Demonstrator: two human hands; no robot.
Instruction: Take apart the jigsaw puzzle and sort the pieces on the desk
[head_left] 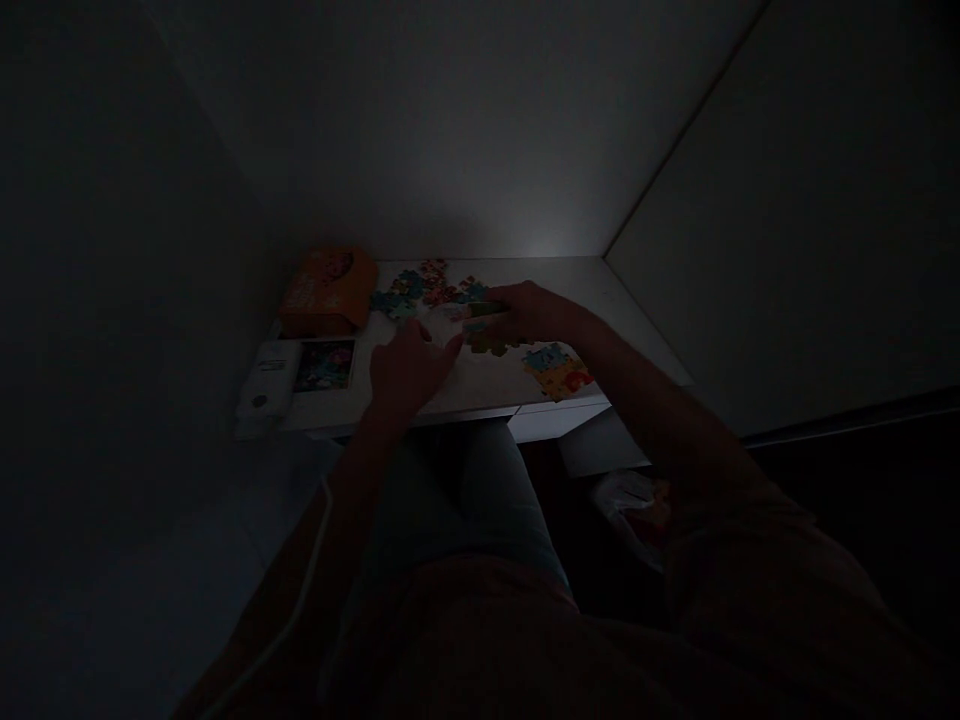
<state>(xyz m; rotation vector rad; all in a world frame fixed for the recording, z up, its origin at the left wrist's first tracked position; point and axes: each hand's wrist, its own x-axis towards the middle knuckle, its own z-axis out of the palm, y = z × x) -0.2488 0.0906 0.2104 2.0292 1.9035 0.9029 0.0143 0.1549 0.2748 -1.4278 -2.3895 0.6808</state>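
Though badly underlit, readable enough around the hands. Nearest: grey trousers (465,490), legs running under the table edge, plus pale cable (319,545) along the left forearm. On the floor, right of the legs: clear bag (630,500), something orange-red inside, too dark to name.

On to the white table (469,385). Near edge, right side: blue-and-orange puzzle section (559,372), pieces joined. Near edge, left side: white box (268,378), lying flat, dark picture card (325,365) just beside it.

Left hand (411,365): thumb and fingers moderately apart, aimed away and to the right, toward clear plastic (445,318). Can't tell whether pinching it or just next to it.

Right hand (525,308): coming in from the right, fingers narrowed on greenish piece (486,310). Held between the hands, over the middle of the table. Long axis roughly left-right, about parallel to the back wall; visible end pointing left at the clear plastic, other end hidden by fingers. Exact shape not resolvable. Just below: yellow-green puzzle section (496,344), partly covered.

Farther back: teal pieces (403,288), red patterned pieces (435,280), loosely heaped; orange box (330,290) at back left. Farthest: pale wall (465,130).
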